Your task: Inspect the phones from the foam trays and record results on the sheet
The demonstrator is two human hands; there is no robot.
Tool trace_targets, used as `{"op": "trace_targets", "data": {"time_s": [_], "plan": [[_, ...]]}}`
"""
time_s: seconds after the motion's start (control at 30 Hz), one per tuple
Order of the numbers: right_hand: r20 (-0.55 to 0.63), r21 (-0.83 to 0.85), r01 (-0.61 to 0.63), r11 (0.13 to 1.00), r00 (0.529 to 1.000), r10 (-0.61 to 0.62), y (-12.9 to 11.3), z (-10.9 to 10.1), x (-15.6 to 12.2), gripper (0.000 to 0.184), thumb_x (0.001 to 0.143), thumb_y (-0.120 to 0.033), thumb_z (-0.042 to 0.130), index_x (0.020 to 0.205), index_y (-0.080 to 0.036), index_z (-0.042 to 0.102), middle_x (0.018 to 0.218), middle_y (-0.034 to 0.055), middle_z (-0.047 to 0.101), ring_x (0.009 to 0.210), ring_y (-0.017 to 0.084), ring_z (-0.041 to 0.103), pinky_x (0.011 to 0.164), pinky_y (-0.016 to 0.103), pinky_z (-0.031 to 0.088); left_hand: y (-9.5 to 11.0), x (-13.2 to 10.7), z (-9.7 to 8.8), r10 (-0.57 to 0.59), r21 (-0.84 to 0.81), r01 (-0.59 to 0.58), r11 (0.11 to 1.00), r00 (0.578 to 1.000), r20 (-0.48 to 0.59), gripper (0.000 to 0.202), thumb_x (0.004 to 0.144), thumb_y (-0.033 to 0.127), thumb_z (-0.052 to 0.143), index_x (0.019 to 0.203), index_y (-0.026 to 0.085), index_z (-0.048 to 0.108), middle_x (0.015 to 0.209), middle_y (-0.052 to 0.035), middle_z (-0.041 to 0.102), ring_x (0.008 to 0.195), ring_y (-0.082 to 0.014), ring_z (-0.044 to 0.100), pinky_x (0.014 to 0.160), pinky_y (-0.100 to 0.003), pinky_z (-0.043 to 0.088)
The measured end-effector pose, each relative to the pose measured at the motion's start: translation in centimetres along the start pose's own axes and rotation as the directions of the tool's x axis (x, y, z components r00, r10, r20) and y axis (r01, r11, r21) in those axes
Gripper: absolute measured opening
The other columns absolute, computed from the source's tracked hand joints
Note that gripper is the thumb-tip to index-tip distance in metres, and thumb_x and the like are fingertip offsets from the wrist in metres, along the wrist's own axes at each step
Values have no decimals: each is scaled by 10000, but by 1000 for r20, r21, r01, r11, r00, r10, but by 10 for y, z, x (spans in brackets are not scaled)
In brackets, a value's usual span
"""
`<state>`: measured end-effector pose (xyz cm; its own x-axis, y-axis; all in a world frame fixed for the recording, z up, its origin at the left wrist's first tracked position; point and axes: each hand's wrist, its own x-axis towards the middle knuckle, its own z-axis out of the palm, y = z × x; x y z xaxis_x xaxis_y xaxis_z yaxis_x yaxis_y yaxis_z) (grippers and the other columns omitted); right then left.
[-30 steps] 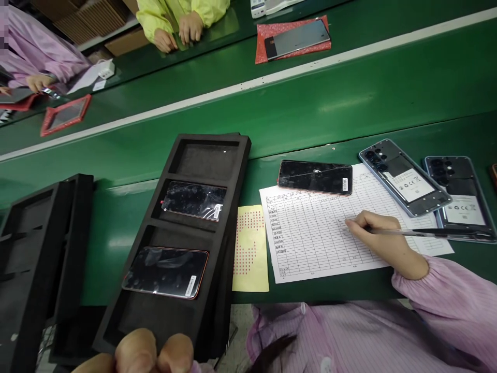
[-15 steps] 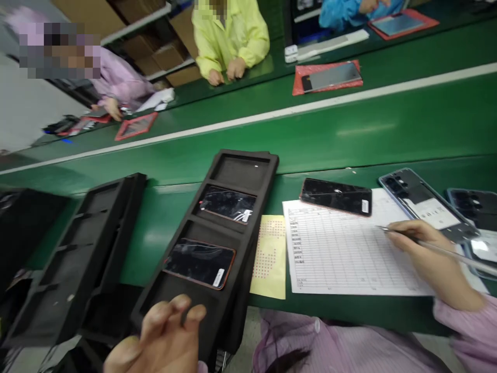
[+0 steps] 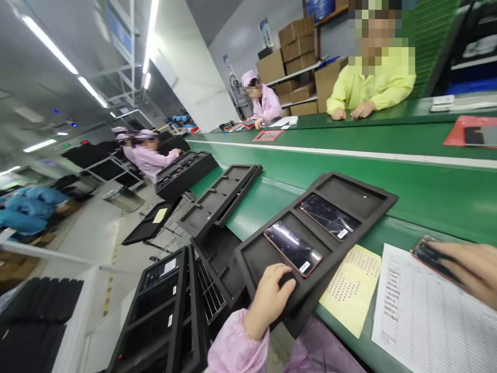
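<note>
Reaching over the black tray point(image 3: 352, 195), the left hand point(image 3: 271, 294) curls loosely, thumb apart, near a phone point(image 3: 293, 247) inside; the right hand point(image 3: 471, 267) covers a second phone point(image 3: 424, 252) beside the printed sheet point(image 3: 430, 316) (too blurred to tell its grip). Rim-only handling should spare the screen.

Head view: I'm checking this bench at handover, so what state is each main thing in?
Nearer phone: face up, screen dark
Farther phone: face up, screen dark
Tray: holding both phones
Left hand: open, beside the nearer phone
Third phone: partly hidden by the right hand
Right hand: over the third phone, grip unclear
White form: flat, print blurred
Yellow sheet: flat, dots printed
Ceiling lights: lit
</note>
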<state>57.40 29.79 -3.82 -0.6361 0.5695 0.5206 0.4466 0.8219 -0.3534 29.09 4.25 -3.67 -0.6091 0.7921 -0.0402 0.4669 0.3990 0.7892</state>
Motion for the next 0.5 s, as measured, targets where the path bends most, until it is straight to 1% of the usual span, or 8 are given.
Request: {"op": "trace_targets", "data": {"time_s": [0.03, 0.07, 0.1, 0.17, 0.27, 0.33, 0.4, 0.5], "plan": [[191, -35, 99, 994, 977, -91, -10, 15, 20, 379, 859, -546, 394, 841, -292, 675, 814, 77, 681, 657, 229, 637, 551, 366, 505, 2, -1, 2, -5, -9, 5, 1000, 1000, 14, 249, 654, 282, 569, 865, 206, 677, 992, -103, 673, 996, -277, 591, 940, -450, 438], [286, -56, 151, 987, 949, -129, -22, 31, 39, 348, 880, -429, 373, 869, -269, 681, 864, 77, 683, 713, 217, 644, 585, 344, 520, 4, -1, 3, -16, -15, 16, 1000, 1000, 19, 262, 656, 266, 569, 887, 201, 675, 979, -102, 674, 986, -275, 589, 935, -449, 439], [328, -81, 172, 982, 935, -136, -34, 49, 56, 323, 888, -335, 369, 915, -252, 680, 922, 71, 679, 766, 202, 643, 653, 329, 531, 5, 0, 3, -31, -21, 31, 999, 999, 16, 275, 662, 256, 566, 909, 195, 671, 966, -102, 671, 974, -274, 585, 930, -453, 438], [416, -156, 196, 968, 902, -116, -59, 83, 85, 228, 868, -266, 459, 938, -208, 668, 952, 78, 666, 854, 205, 625, 745, 333, 523, 6, 3, -1, -65, -40, 65, 997, 998, 2, 292, 683, 252, 561, 948, 186, 663, 953, -100, 659, 965, -273, 568, 927, -459, 428], [499, -306, 192, 933, 867, -15, -85, 118, 106, 245, 830, -332, 623, 979, -138, 627, 936, 94, 626, 882, 224, 590, 727, 364, 510, 4, 10, -10, -117, -106, 116, 988, 993, 3, 322, 682, 245, 593, 991, 181, 654, 973, -88, 636, 962, -257, 547, 947, -441, 406], [527, -381, 189, 905, 849, 45, -93, 127, 109, 313, 832, -380, 650, 1010, -126, 603, 941, 87, 599, 887, 217, 572, 705, 351, 502, 1, 19, -14, -172, -182, 176, 967, 984, 34, 404, 677, 227, 608, 1076, 170, 624, 953, -71, 623, 864, -213, 564, 883, -397, 451], [550, -417, 197, 887, 832, 74, -96, 128, 109, 299, 850, -375, 640, 1014, -129, 593, 945, 77, 585, 883, 203, 563, 709, 337, 495, 0, 31, -15, -237, -272, 251, 929, 968, 84, 520, 691, 217, 595, 1204, 147, 550, 857, -47, 605, 716, -168, 561, 704, -329, 506], [567, -436, 207, 876, 819, 88, -98, 126, 108, 235, 876, -321, 614, 999, -123, 585, 912, 58, 583, 830, 179, 566, 711, 326, 490, 3, 50, -10, -296, -389, 324, 862, 946, 132, 607, 705, 223, 580, 1294, 123, 473, 781, -34, 583, 611, -151, 548, 483, -251, 466]]}}
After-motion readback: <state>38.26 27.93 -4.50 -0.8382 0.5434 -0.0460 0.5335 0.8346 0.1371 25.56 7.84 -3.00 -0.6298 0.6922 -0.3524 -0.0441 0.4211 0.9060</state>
